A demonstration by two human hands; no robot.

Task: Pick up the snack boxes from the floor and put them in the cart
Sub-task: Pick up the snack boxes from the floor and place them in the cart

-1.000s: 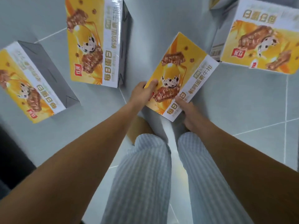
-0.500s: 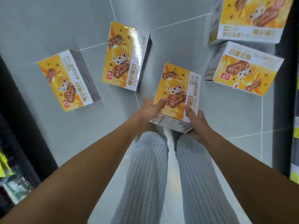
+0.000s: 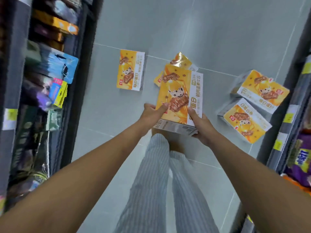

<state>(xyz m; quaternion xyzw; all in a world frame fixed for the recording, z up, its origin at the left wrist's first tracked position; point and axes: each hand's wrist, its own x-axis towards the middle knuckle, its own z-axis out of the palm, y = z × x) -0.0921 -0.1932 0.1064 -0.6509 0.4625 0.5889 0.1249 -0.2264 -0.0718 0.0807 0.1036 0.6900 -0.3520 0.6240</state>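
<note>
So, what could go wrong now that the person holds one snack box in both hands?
The left hand and right hand grip the held box only at its near end, so it might tip forward and fall. The lower right box lies close to the legs and could be kicked. The cart is out of view, so turning may knock the left shelf.

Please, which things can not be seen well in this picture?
- Head view: the floor box behind the held box is mostly covered by it.
- The shelf goods on the left are blurred; labels unreadable.
- The cart is outside the frame.
- The right hand has fingers hidden under the held box.
</note>
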